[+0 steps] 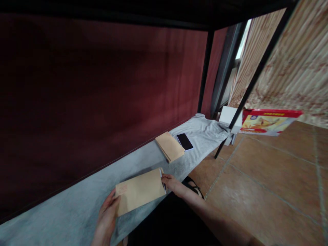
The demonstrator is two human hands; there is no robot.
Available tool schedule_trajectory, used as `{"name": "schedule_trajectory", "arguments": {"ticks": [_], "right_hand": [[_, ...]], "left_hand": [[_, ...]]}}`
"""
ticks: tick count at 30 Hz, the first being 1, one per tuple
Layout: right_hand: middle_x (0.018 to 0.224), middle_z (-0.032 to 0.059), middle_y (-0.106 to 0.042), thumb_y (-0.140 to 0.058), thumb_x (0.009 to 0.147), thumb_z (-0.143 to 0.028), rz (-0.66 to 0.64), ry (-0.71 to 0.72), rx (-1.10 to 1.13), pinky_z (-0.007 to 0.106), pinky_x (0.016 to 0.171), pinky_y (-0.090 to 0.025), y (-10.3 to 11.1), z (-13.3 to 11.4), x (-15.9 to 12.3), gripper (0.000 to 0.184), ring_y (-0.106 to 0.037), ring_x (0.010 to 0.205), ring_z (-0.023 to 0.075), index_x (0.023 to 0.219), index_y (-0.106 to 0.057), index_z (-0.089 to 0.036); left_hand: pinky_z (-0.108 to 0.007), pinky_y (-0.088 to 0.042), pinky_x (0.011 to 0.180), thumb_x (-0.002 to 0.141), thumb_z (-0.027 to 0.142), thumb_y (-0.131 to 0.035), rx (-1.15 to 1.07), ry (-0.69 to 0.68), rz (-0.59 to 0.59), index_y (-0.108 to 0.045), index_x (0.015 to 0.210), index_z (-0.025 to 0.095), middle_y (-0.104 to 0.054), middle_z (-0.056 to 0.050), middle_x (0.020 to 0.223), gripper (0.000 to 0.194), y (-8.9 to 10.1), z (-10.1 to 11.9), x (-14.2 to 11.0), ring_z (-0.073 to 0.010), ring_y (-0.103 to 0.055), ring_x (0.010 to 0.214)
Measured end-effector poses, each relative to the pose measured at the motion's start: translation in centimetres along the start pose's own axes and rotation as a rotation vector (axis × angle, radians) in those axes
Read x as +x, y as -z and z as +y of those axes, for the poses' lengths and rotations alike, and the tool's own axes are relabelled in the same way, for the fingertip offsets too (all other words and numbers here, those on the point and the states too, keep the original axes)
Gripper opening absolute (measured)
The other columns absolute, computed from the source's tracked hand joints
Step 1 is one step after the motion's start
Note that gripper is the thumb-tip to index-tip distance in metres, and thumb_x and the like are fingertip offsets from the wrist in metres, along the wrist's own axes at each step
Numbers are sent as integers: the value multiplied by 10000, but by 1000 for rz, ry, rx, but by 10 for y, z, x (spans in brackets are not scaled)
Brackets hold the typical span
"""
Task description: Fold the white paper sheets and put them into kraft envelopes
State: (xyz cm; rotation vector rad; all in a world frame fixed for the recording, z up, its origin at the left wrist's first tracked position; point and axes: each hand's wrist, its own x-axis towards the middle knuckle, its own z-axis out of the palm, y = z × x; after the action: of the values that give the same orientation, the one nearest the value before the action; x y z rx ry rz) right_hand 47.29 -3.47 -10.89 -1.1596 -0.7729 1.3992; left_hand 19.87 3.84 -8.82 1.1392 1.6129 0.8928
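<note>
A tan paper envelope (140, 192) with faint red print near its left end is held just above the grey cloth. My left hand (107, 210) grips its left end, thumb on the front face and fingers behind. At the right end, the envelope's mouth is parted and a strip of something white and dark (163, 182) shows inside. My right hand (171, 181) is closed at this mouth, its fingertips partly inside; what they pinch is mostly hidden. Beyond the right hand lies a stack of similar envelopes (169, 147), beside a dark-screened phone (185, 141).
Grey cloth (205, 131) covers the narrow shelf, backed by a dark red panel (115, 85). Black metal posts (206, 71) frame it. At the right end are a white box (227, 116) and a red and yellow carton (269, 122), above a tiled floor (256, 191).
</note>
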Motion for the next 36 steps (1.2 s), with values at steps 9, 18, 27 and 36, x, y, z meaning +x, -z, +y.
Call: {"name": "schedule_trajectory", "arguments": {"ticks": [9, 18, 27, 36], "right_hand": [[658, 5, -657, -718, 769, -568, 26, 164, -86, 319, 706, -519, 21, -10, 2, 397, -633, 682, 190, 726, -729, -173], [804, -2, -662, -608, 791, -332, 278, 287, -95, 280, 702, -502, 12, -7, 3, 194, -624, 748, 182, 942, -657, -220], [758, -48, -565, -601, 722, -201, 408, 319, -74, 238, 610, -438, 10, -11, -1, 614, -553, 652, 134, 1330, -517, -224], [687, -6, -645, -667, 591, -323, 467, 198, 301, 295, 627, -470, 2, -25, 2, 200, -595, 668, 189, 753, -611, -219]], "left_hand": [[-295, -584, 853, 771, 128, -654, -292, 153, -101, -538, 1401, 236, -766, -23, 996, 650, -20, 25, -5, -190, -737, 916], [-349, -598, 866, 763, 131, -648, -317, 143, -120, -536, 1393, 231, -779, -33, 964, 648, -24, 23, 3, -228, -745, 935], [-314, -569, 923, 805, 68, -634, -335, 135, -91, -579, 1360, 232, -769, -27, 959, 582, -30, 41, -4, -192, -740, 934], [-346, -490, 1061, 971, 218, -528, -680, 389, 95, -665, 1014, 182, -728, -49, 907, 148, -44, 26, -48, -161, -714, 976]]}}
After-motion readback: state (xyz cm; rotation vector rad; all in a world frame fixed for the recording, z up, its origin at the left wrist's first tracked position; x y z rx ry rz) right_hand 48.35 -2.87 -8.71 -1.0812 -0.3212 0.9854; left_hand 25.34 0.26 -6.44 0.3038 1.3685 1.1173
